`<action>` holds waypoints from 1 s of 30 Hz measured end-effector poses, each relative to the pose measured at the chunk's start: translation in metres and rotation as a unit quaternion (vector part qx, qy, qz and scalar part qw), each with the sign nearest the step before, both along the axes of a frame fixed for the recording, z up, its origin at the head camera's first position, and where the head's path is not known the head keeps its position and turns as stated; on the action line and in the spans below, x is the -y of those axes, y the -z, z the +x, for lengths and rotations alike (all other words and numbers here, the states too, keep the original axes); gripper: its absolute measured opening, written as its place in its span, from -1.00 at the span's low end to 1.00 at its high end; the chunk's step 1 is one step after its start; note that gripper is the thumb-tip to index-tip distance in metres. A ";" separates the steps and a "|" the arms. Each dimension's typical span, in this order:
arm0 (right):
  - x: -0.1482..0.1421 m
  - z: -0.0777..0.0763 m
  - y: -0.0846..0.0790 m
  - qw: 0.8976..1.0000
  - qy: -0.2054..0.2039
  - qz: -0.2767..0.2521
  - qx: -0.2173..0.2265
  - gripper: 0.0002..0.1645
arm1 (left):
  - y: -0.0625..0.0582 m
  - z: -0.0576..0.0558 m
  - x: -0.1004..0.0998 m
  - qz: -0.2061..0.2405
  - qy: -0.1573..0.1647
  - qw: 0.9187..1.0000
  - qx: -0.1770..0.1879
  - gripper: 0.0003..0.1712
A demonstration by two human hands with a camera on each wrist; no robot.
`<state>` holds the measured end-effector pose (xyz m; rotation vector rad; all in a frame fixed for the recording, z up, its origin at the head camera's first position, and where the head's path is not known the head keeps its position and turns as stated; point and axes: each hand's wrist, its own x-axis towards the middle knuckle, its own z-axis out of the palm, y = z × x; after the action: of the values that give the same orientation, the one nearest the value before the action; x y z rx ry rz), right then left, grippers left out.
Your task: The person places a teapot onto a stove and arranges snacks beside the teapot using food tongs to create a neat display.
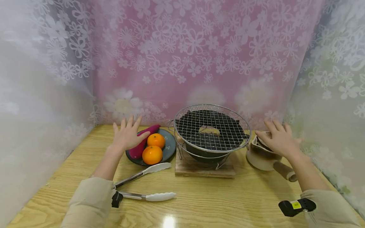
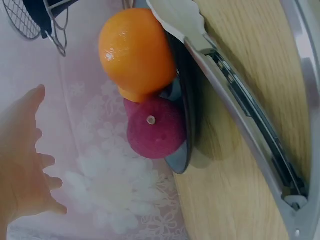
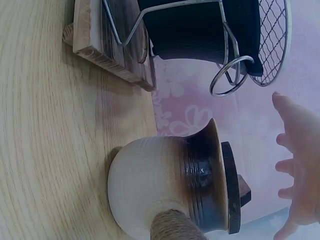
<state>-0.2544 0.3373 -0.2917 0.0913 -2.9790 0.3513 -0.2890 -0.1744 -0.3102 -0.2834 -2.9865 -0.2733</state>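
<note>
Right of centre in the head view, we see a round wire grate point(image 1: 212, 126) over a black brazier point(image 1: 208, 156), which stands on a wooden board point(image 1: 203, 171). At lower left, tongs point(image 1: 161, 197) lie spread on the wood-grained desk point(image 1: 228, 202). Pink flowered cloth point(image 1: 196, 63) fills our upper centre, with paler flowered sheeting point(image 1: 42, 101) down both sides.

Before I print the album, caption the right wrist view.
Outstretched right hand near a lidded pot, with a grill on a wooden board alongside.

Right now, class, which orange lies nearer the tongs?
The front orange: it sits just beyond the tongs, while the rear orange lies behind it, farther from them.
</note>
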 end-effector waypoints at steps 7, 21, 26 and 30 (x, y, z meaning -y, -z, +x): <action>0.001 0.002 -0.007 0.999 -0.015 0.008 -0.037 -0.04 | -0.008 0.002 -0.009 0.007 0.039 0.999 -0.010 -0.12; 0.002 0.022 -0.014 0.996 -0.035 -0.009 -0.087 -0.17 | -0.013 0.022 -0.032 -0.032 0.088 0.994 -0.056 -0.59; 0.000 0.031 -0.012 0.993 -0.053 -0.006 -0.101 -0.21 | -0.008 0.030 -0.043 -0.027 0.119 0.991 -0.049 -0.66; 0.000 0.038 -0.012 0.992 -0.071 0.000 -0.103 -0.25 | -0.001 0.036 -0.052 -0.051 0.138 0.988 -0.044 -0.65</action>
<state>-0.2163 0.3375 -0.2799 0.3196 -2.7750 0.3349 -0.2526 -0.1223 -0.3088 -0.7033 -2.8733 -0.1313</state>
